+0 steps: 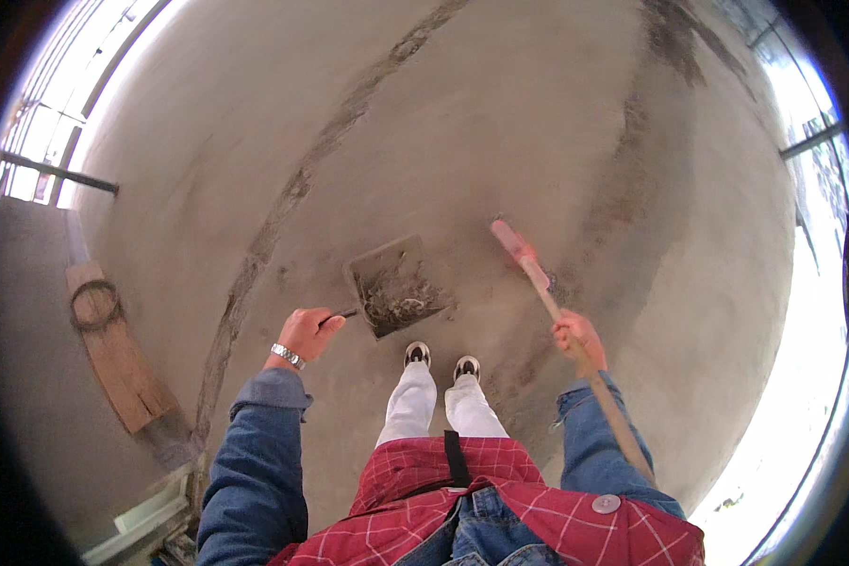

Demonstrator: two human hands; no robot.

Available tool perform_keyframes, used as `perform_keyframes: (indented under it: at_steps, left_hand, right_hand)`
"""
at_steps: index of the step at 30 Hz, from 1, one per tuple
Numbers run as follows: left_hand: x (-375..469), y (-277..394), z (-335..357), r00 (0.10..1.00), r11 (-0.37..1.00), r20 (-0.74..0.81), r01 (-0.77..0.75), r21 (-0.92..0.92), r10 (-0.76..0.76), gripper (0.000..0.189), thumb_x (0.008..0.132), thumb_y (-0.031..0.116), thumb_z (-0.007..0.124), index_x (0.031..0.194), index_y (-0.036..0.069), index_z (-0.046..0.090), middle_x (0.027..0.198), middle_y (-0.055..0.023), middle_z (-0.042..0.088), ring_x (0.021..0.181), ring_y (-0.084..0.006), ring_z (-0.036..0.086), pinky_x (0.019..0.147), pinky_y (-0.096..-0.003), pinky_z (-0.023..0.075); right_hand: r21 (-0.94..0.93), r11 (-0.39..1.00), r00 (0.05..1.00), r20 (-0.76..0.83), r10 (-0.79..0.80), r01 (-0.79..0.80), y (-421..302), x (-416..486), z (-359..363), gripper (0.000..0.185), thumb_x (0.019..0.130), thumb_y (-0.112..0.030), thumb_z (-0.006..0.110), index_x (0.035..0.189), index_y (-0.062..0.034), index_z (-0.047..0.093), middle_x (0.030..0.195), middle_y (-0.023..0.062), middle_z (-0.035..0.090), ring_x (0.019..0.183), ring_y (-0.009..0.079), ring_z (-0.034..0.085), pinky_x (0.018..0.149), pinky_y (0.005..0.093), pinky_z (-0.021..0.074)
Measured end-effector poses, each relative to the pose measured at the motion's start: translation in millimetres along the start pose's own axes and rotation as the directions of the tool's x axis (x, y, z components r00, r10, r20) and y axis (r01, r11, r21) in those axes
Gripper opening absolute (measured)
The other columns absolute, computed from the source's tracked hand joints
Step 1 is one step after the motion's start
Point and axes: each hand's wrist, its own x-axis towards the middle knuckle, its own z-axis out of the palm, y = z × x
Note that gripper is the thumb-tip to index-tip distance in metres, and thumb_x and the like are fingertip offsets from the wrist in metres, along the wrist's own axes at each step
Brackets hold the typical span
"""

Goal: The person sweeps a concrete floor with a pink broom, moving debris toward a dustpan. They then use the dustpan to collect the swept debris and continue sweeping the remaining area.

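Observation:
My left hand (310,335) grips the dark handle (341,316) of a dustpan (389,253) in front of my feet. Dirt and pale stringy debris (402,297) lie in the pan. In my right hand (579,338) is the long wooden handle (619,424) of a broom, which passes back over my right forearm. The pinkish-red broom head (515,244) is at or just above the concrete floor, to the right of the pan and apart from it; blur hides whether its bristles touch.
A rough dirt-filled groove (297,187) crosses the concrete floor (481,127). At left lies a wooden plank (124,361) with a dark ring (95,305) on it. Dark stains (633,134) mark the right side. Metal bars (60,173) stand along the bright left edge.

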Motion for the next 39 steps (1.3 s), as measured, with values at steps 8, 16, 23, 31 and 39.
perform_keyframes:
  at_steps: [8,16,23,31,39]
  left_hand:
    - [32.4,28.5,19.0,0.976,0.979,-0.093,0.199,0.035,-0.195,0.045,0.084,0.041,0.060,0.062,0.002,0.054,0.059,-0.0197,0.052,0.057,-0.0392,0.052,0.051,-0.0447,0.0393]
    - [68.8,13.7,39.6,0.942,0.951,-0.135,0.303,-0.053,-0.308,0.045,0.083,0.042,0.060,0.063,0.002,0.054,0.060,-0.0201,0.053,0.058,-0.0396,0.053,0.050,-0.0453,0.0397]
    - [75.7,-7.1,41.7,0.917,0.914,-0.126,0.347,-0.211,-0.377,0.042,0.083,0.039,0.060,0.063,0.003,0.055,0.060,-0.0199,0.054,0.057,-0.0397,0.054,0.049,-0.0443,0.0397]
    - [86.0,3.9,26.5,0.928,0.936,-0.157,0.316,-0.158,-0.339,0.042,0.084,0.044,0.059,0.064,0.007,0.058,0.061,-0.0166,0.057,0.058,-0.0373,0.056,0.050,-0.0453,0.0428]
    - [94.9,0.1,22.8,0.935,0.946,-0.154,0.302,-0.119,-0.318,0.045,0.086,0.046,0.055,0.063,0.008,0.055,0.062,-0.0158,0.059,0.061,-0.0370,0.058,0.054,-0.0465,0.0450]
  right_hand:
    - [-0.150,0.984,0.985,0.124,0.118,-0.099,-14.1,29.6,34.1,0.023,0.081,-0.004,0.050,0.104,-0.0066,0.051,0.068,0.0048,0.052,0.047,0.0106,0.050,0.035,0.0267,0.0368]
    - [-0.532,0.847,0.995,0.087,0.042,0.011,-165.8,92.4,59.7,0.020,0.078,-0.002,0.051,0.098,-0.0018,0.055,0.061,0.0063,0.054,0.041,0.0115,0.050,0.035,0.0299,0.0398]
    - [-0.793,0.566,0.974,0.194,-0.116,0.226,-312.5,215.5,161.3,0.004,0.070,-0.002,0.055,0.074,-0.0019,0.055,0.057,0.0059,0.054,0.040,0.0153,0.051,0.036,0.0323,0.0397]
    - [-0.822,0.568,0.994,0.093,0.052,0.048,-284.6,232.2,178.4,0.014,0.076,-0.005,0.052,0.089,-0.0051,0.057,0.059,0.0043,0.054,0.040,0.0140,0.050,0.036,0.0327,0.0402]
    - [-0.768,0.611,0.966,-0.041,0.255,-0.194,-229.4,131.3,146.1,0.030,0.078,-0.002,0.052,0.107,-0.0038,0.056,0.060,0.0047,0.055,0.041,0.0137,0.049,0.036,0.0331,0.0389]
